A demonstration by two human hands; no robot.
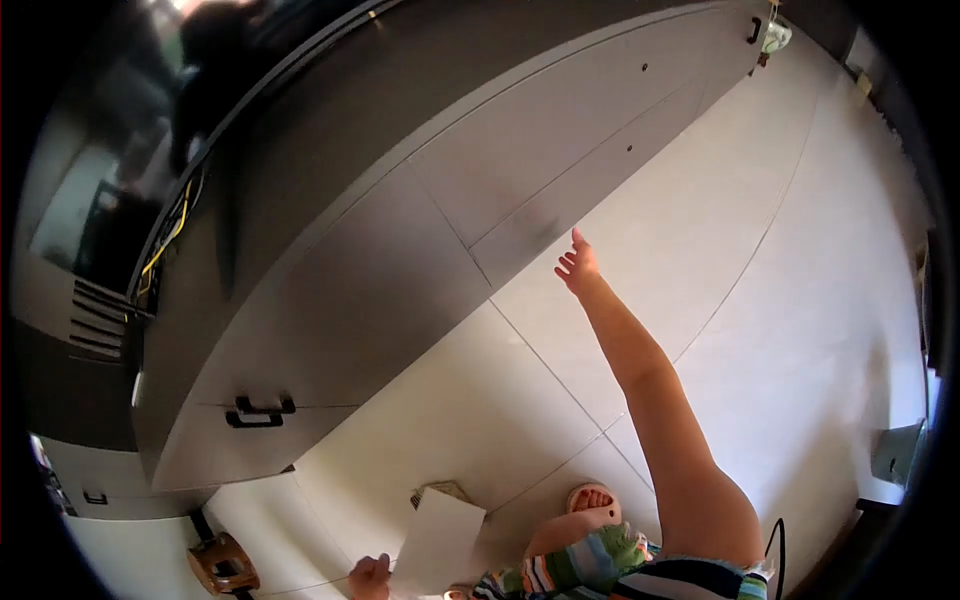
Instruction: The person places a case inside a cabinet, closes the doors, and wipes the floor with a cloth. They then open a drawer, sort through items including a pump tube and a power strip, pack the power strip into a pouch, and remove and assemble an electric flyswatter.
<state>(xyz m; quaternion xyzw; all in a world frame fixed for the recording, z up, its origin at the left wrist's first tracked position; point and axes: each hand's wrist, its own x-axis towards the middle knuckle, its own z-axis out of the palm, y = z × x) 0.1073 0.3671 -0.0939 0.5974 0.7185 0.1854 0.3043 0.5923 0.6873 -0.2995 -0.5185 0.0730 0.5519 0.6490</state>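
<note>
My right hand (pixel 577 265) reaches out over the tiled floor near the lower edge of a grey cabinet (pixel 330 310), its fingers apart and nothing in them. At the bottom of the view my left hand (pixel 370 577) has its fingers closed at the lower left edge of a white rectangular sheet (pixel 437 540). Behind the top of the sheet a patterned piece (pixel 452 491) shows in part; most of it is hidden.
Black handles (pixel 258 412) stick out from the cabinet's left part. Yellow and dark cables (pixel 170 235) lie at the upper left. A brown wooden object (pixel 222 566) stands at the lower left. A sandalled foot (pixel 594 500) rests on the floor (pixel 540 420). A small hanging item (pixel 775 38) is at the upper right.
</note>
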